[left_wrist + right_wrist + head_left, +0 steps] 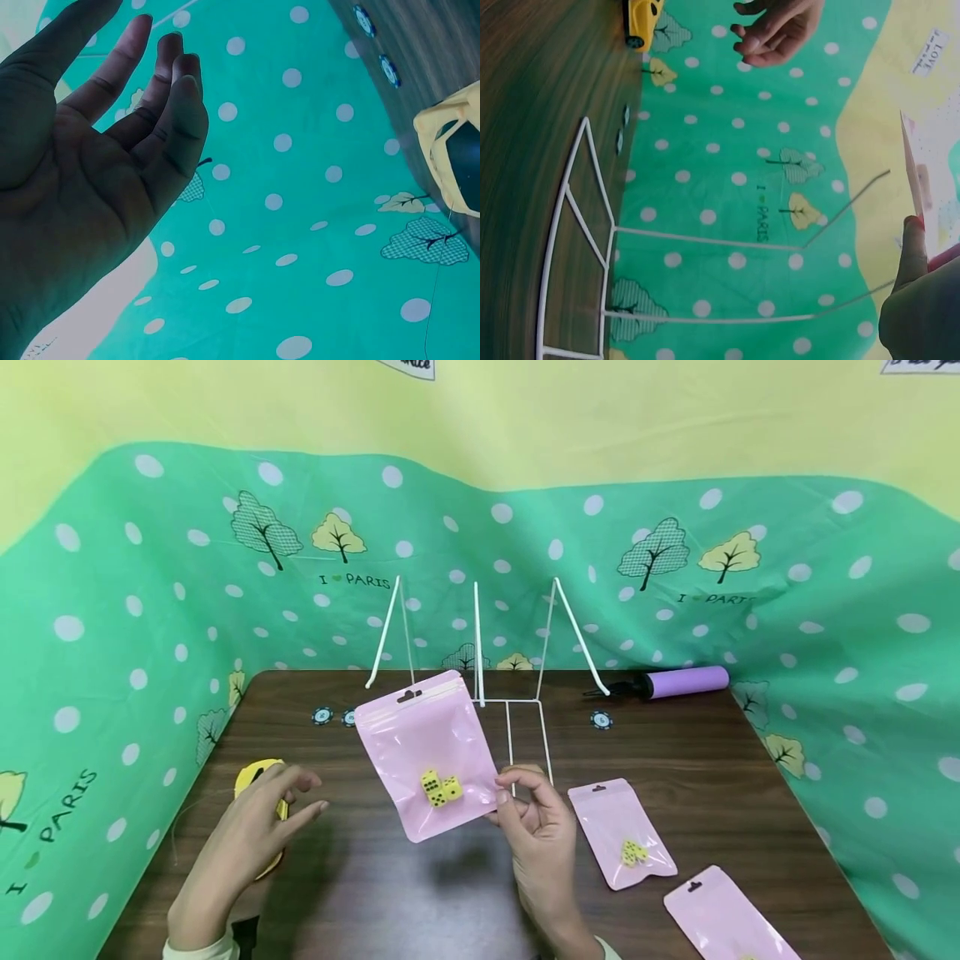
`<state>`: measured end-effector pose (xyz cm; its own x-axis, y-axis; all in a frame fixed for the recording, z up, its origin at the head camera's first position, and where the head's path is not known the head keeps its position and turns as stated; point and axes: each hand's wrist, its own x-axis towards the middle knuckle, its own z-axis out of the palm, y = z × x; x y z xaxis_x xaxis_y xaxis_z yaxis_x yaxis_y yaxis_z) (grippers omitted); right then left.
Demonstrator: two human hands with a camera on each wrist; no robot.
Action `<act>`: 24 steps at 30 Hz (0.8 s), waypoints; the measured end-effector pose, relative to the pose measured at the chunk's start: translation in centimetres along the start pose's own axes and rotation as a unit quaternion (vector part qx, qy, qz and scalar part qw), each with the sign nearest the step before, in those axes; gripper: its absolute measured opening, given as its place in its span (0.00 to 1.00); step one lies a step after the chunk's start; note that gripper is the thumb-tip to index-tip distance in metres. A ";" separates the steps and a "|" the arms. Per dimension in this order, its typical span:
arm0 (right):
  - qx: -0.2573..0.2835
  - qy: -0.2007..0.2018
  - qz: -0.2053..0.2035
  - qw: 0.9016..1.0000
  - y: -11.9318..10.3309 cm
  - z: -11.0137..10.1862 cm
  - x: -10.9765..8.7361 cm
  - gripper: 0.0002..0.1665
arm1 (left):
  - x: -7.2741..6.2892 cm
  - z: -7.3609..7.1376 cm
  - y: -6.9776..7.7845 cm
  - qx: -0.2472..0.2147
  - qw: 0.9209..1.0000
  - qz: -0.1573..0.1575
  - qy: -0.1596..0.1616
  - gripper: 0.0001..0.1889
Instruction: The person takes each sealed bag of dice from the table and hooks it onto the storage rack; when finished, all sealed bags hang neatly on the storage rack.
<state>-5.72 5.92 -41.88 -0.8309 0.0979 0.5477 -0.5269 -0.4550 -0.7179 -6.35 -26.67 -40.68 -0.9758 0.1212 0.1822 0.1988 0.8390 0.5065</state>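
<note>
Pinching the pink pouch (423, 735) at 1 edge, your right hand (538, 839) should tilt it gently, dice (442, 790) low, your empty, relaxed left hand (251, 818) ready to steady it.

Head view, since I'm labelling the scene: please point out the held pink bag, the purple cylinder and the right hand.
Pink bag (424, 750), head view: middle of its front face.
Purple cylinder (684, 683), head view: its purple side.
Right hand (537, 832), head view: near the base of the thumb.
</note>
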 end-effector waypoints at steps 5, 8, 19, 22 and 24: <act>0.011 -0.017 0.000 1.000 0.6 0.8 0.1 0.10 | -0.3 -0.1 -0.1 0.005 1.000 0.003 0.009 0.10; 0.012 -0.017 0.003 1.000 1.0 1.4 0.1 0.09 | -0.4 -0.1 -0.2 0.010 1.000 0.009 0.015 0.11; 0.001 0.002 0.037 0.999 2.1 2.9 0.8 0.10 | -0.6 -0.2 -0.5 0.024 1.000 -0.003 0.010 0.12; -0.001 0.008 0.043 0.999 2.3 3.0 1.0 0.10 | -0.6 -0.2 -0.6 0.023 1.000 -0.006 0.006 0.12; -0.004 0.013 0.048 0.999 2.5 3.1 1.1 0.10 | -0.5 -0.1 -0.6 0.022 1.000 -0.007 0.003 0.12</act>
<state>-7.34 2.16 -41.74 -0.8821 0.0778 0.4646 -0.4458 -0.4566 -0.7699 -5.93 -27.30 -40.97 -0.9776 0.1064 0.1817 0.1815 0.8630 0.4714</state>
